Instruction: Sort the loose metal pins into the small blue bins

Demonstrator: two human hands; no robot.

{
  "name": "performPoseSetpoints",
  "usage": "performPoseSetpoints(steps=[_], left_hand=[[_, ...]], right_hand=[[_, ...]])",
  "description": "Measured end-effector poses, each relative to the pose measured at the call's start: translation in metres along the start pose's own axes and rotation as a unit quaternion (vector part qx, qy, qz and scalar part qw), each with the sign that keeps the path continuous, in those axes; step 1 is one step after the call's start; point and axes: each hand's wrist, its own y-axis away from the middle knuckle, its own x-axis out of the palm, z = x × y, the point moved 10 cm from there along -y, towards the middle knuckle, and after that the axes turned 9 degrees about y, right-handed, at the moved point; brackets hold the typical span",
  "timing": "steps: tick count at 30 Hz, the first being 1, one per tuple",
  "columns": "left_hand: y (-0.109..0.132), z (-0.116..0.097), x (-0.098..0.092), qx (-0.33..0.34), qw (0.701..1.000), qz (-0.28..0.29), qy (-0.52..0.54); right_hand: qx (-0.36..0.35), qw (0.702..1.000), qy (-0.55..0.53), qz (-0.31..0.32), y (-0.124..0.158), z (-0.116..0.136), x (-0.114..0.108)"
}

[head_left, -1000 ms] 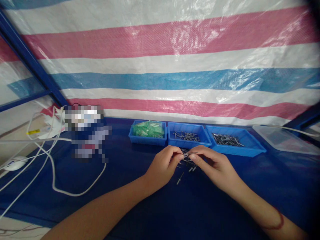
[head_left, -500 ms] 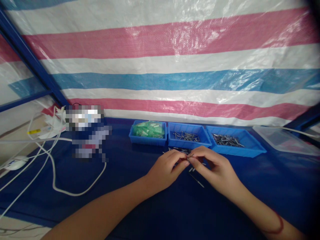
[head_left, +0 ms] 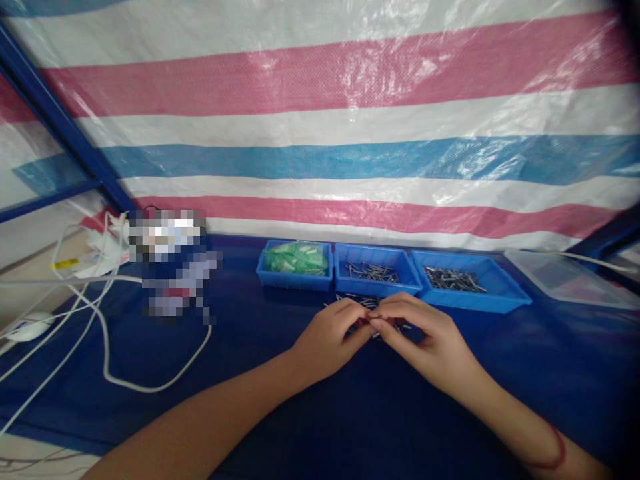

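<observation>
My left hand point(head_left: 330, 335) and my right hand point(head_left: 425, 340) meet fingertip to fingertip above the blue table. Both are closed in a pinch, thumb against finger. Whatever lies between the fingertips is too small and too covered to make out. Behind and beneath the hands lie several loose thin metal pins point(head_left: 367, 302), partly hidden by the fingers; they look like rivets. Just beyond stands a blue bin with similar pins point(head_left: 373, 273). To its right, another blue bin point(head_left: 505, 293) contains a pile of darker short metal pieces point(head_left: 455, 280).
A third blue bin point(head_left: 295, 281) on the left holds green plastic packets point(head_left: 296, 257). A clear plastic lid or tray point(head_left: 565, 280) lies at the right. White cables point(head_left: 150, 388) loop over the left of the table point(head_left: 240, 427). Striped sheeting point(head_left: 320, 160) hangs behind.
My right hand's fingertips have shifted slightly left, closing against the left ones. The thin pin visible below the hands earlier no longer shows there.
</observation>
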Motion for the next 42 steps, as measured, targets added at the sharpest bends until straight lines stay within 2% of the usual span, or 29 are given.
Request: performPoseSetpoints(steps=[5, 9, 14, 18, 20, 22, 24, 27, 30, 32, 35, 42], left_hand=[[0.0, 0.001, -0.003, -0.007, 1.0, -0.018, 0.013], [0.0, 0.001, -0.012, -0.013, 0.998, -0.056, 0.02], [0.001, 0.002, -0.021, -0.014, 0.995, -0.098, 0.016], [0.001, -0.002, -0.02, -0.006, 0.995, -0.095, 0.001], [0.001, -0.003, -0.018, -0.007, 0.996, -0.083, -0.034], [0.002, -0.002, -0.014, -0.016, 0.994, -0.059, -0.096], [0.003, 0.003, -0.008, -0.031, 0.985, -0.02, -0.167], [0.005, 0.012, 0.0, -0.047, 0.967, 0.032, -0.248], [0.006, 0.018, 0.005, -0.047, 0.957, 0.06, -0.281], [0.006, 0.019, 0.007, -0.045, 0.954, 0.07, -0.289], [0.004, 0.018, 0.008, -0.042, 0.951, 0.079, -0.295], [0.003, 0.018, 0.009, -0.037, 0.949, 0.063, -0.306]], right_hand=[[0.01, 1.0, 0.001, -0.016, -0.001, 0.002, -0.005], [0.031, 0.999, 0.009, -0.014, -0.003, -0.003, -0.008], [0.036, 0.999, 0.021, 0.013, -0.004, -0.009, -0.001], [0.027, 0.998, 0.047, 0.021, -0.005, -0.008, 0.002], [0.012, 0.997, 0.08, 0.0, -0.007, -0.01, -0.008], [0.012, 0.99, 0.135, -0.05, -0.009, -0.021, -0.03], [0.045, 0.97, 0.209, -0.114, -0.009, -0.043, -0.06], [0.121, 0.924, 0.332, -0.146, -0.003, -0.085, -0.092], [0.194, 0.869, 0.437, -0.128, 0.006, -0.119, -0.103], [0.22, 0.848, 0.465, -0.125, 0.011, -0.128, -0.103], [0.201, 0.854, 0.46, -0.135, 0.01, -0.116, -0.094], [0.013, 0.925, 0.36, -0.124, -0.005, -0.042, -0.048]])
